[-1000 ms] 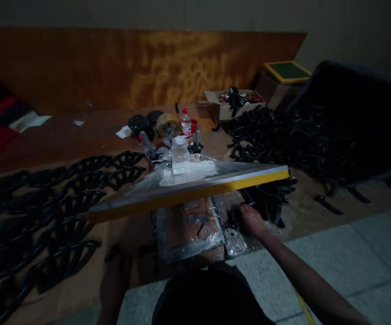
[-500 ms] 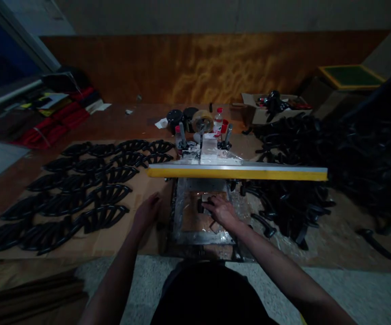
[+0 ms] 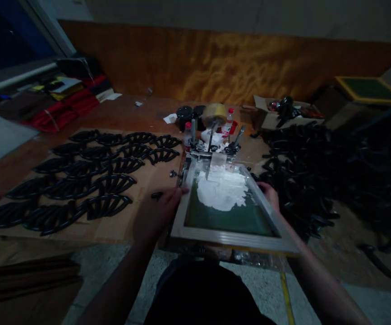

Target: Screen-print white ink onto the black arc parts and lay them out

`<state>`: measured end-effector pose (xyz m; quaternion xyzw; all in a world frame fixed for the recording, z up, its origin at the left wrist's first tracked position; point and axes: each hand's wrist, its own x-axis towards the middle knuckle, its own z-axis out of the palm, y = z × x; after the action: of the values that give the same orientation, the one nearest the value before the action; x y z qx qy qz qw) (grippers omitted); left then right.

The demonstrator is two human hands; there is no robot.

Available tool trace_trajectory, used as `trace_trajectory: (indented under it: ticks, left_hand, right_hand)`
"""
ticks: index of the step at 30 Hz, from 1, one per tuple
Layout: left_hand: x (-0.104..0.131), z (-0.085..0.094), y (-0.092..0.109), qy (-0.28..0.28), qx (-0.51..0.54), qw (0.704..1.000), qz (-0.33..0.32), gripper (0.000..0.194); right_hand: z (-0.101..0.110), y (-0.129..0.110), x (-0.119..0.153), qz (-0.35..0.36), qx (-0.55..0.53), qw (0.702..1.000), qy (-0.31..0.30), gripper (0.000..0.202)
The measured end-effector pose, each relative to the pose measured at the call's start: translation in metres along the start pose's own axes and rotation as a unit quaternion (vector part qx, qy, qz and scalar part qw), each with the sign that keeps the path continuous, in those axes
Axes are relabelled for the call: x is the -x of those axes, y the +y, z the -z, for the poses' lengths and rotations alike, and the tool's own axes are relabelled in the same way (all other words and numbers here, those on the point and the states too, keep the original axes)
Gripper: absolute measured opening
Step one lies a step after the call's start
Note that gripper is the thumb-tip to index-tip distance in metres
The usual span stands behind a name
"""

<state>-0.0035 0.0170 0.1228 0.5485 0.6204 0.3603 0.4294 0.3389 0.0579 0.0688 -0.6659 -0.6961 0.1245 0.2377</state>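
A metal-framed green screen (image 3: 232, 237) lies low over the press in front of me, with white ink (image 3: 220, 189) spread on its upper part. At the frame's left edge is my left hand (image 3: 171, 203), its fingers closed on the rim. My right hand (image 3: 270, 196) is at the right edge, fingers curled round the frame and partly hidden by it. A pale squeegee (image 3: 217, 161) rests at the back of the screen on the ink. Whatever lies beneath the screen is hidden.
Rows of black curved parts (image 3: 55, 187) lie on cardboard at the left. A big heap of black parts (image 3: 293, 180) is on the right. Behind the press stand a red-capped bottle (image 3: 228, 122), black tubs (image 3: 184, 115) and an open carton (image 3: 273, 119).
The screen has swung down from its raised position. My right hand has left the dark piece on the press bed and moved to the right edge; my left hand has moved to the left edge.
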Motion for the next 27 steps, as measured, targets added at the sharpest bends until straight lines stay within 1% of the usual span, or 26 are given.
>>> trace_trajectory:
  ticks: [1, 2, 3, 4, 5, 6, 7, 9, 10, 11, 12, 13, 15, 17, 18, 19, 20, 23, 25, 27]
  left_hand:
    - [0.004, -0.004, -0.015, -0.023, 0.005, 0.999, 0.024, 0.039]
    - [0.007, -0.009, -0.031, -0.040, 0.015, 0.998, 0.048, 0.043]
    - [0.007, -0.015, -0.047, -0.052, 0.018, 0.996, 0.070, 0.051]
    - [0.006, -0.022, -0.062, -0.057, 0.017, 0.995, 0.083, 0.058]
    - [0.004, -0.029, -0.075, -0.057, 0.012, 0.995, 0.084, 0.062]
    - [0.001, -0.035, -0.086, -0.057, 0.008, 0.995, 0.079, 0.064]
    - [-0.002, -0.039, -0.095, -0.059, 0.006, 0.996, 0.071, 0.065]
    - [-0.006, -0.045, -0.106, -0.067, 0.007, 0.996, 0.061, 0.064]
    - [-0.007, -0.045, -0.108, -0.072, 0.011, 0.996, 0.060, 0.063]
    - [-0.008, -0.045, -0.110, -0.075, 0.015, 0.995, 0.059, 0.062]
    - [-0.008, -0.045, -0.111, -0.076, 0.018, 0.995, 0.059, 0.061]
    - [-0.008, -0.044, -0.111, -0.077, 0.018, 0.995, 0.059, 0.060]
    - [-0.008, -0.044, -0.110, -0.079, 0.018, 0.995, 0.062, 0.061]
    - [-0.007, -0.043, -0.108, -0.079, 0.016, 0.995, 0.066, 0.062]
    - [-0.006, -0.043, -0.106, -0.078, 0.016, 0.994, 0.069, 0.061]
    - [-0.006, -0.043, -0.104, -0.076, 0.017, 0.994, 0.072, 0.060]
    - [-0.006, -0.043, -0.103, -0.076, 0.016, 0.994, 0.075, 0.059]
    - [-0.005, -0.042, -0.099, -0.076, 0.014, 0.994, 0.077, 0.061]
    - [-0.005, -0.042, -0.099, -0.073, 0.015, 0.994, 0.075, 0.062]
    - [-0.006, -0.042, -0.100, -0.065, 0.014, 0.995, 0.075, 0.061]
  right_hand:
    - [0.003, -0.002, -0.009, -0.008, 0.009, 1.000, 0.029, 0.044]
    - [0.003, -0.010, -0.018, -0.004, 0.024, 0.998, 0.053, 0.043]
    - [0.001, -0.021, -0.026, 0.013, 0.044, 0.997, 0.066, 0.047]
    - [-0.004, -0.036, -0.033, 0.040, 0.064, 0.995, 0.062, 0.055]
    - [-0.009, -0.052, -0.038, 0.073, 0.086, 0.993, 0.040, 0.063]
    - [-0.015, -0.068, -0.043, 0.102, 0.106, 0.989, 0.003, 0.065]
    - [-0.021, -0.083, -0.045, 0.118, 0.123, 0.985, -0.038, 0.061]
    - [-0.032, -0.103, -0.042, 0.113, 0.151, 0.975, -0.119, 0.039]
    - [-0.035, -0.108, -0.036, 0.105, 0.161, 0.969, -0.154, 0.029]
    - [-0.038, -0.109, -0.028, 0.103, 0.170, 0.963, -0.182, 0.022]
    - [-0.039, -0.108, -0.018, 0.114, 0.176, 0.956, -0.203, 0.020]
    - [-0.039, -0.104, -0.007, 0.143, 0.178, 0.949, -0.218, 0.020]
    - [-0.036, -0.094, 0.013, 0.236, 0.162, 0.927, -0.243, 0.022]
    - [-0.030, -0.086, 0.024, 0.318, 0.125, 0.900, -0.270, 0.023]
    - [-0.028, -0.084, 0.025, 0.338, 0.107, 0.891, -0.282, 0.022]
    - [-0.026, -0.083, 0.024, 0.342, 0.095, 0.889, -0.288, 0.021]
    - [-0.026, -0.083, 0.022, 0.333, 0.091, 0.896, -0.281, 0.019]
    - [-0.033, -0.085, 0.021, 0.294, 0.111, 0.926, -0.210, 0.016]
    - [-0.040, -0.084, 0.030, 0.306, 0.117, 0.926, -0.188, 0.021]
    - [-0.043, -0.082, 0.040, 0.321, 0.101, 0.919, -0.208, 0.023]
